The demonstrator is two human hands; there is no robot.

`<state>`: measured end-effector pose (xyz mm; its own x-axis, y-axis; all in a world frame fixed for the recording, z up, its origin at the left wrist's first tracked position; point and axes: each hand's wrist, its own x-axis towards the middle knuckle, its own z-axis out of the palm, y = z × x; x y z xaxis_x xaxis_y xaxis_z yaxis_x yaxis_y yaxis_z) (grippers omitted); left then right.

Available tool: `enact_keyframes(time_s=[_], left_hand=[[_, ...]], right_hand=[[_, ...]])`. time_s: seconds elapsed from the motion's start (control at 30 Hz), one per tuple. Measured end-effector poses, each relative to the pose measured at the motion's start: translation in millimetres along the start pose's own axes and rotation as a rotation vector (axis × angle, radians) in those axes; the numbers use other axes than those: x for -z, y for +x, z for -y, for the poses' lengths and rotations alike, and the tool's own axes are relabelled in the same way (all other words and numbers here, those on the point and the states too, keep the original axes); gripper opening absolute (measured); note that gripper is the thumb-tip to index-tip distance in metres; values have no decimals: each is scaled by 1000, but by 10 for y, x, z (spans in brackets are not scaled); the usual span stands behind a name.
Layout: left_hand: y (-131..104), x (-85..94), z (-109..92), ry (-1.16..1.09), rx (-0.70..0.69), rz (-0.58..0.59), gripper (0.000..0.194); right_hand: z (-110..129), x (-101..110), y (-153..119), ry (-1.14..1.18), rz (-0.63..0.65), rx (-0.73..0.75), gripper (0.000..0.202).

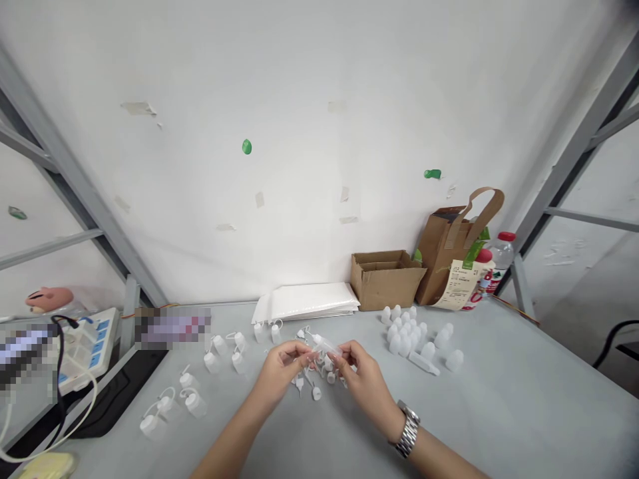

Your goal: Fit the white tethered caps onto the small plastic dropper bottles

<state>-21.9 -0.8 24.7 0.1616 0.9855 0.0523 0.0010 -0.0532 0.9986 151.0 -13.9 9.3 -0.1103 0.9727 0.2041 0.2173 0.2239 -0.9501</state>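
Observation:
Near the middle of the grey table, my left hand pinches something small and white at the left end of a translucent bottle. My right hand has its fingers closed round the bottle's right end. Below and between the hands lie several loose white caps with straps, partly hidden by the fingers. On the left stand several small bottles with white strapped caps. Several translucent bottles without caps are grouped on the right, and one bottle lies on its side.
Against the wall are white envelopes, an open cardboard box, a brown paper bag and a red-capped drink bottle. At the left edge are cables, a white power strip and a black mat.

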Motion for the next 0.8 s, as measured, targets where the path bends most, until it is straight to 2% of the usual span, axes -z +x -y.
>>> enact_keyframes(time_s=[0.17,0.27,0.37,0.5,0.6,0.7,0.8], left_hand=[[37,30,32,-5,83,-117,31],[33,18,39,-37,107,-113,31],[7,-18,20,-49,115,-158,28],[-16,-53,-18,-74,155,-190,27],[-12,-41,-23,-72,137,-132,24],[0,-10,-14,-109,117,-55,25],[0,1,-4,-131,118,-5,27]], right_hand=[[16,27,-17,-88,-7,68,22],[-9,9,-45,-158,21,122,18],[-56,-26,-78,-245,12,201,15],[-92,-69,-113,-324,2,286,17],[-66,-85,-109,-212,56,176,24],[-21,-87,-68,91,201,-38,35],[7,-90,-15,318,331,-152,42]])
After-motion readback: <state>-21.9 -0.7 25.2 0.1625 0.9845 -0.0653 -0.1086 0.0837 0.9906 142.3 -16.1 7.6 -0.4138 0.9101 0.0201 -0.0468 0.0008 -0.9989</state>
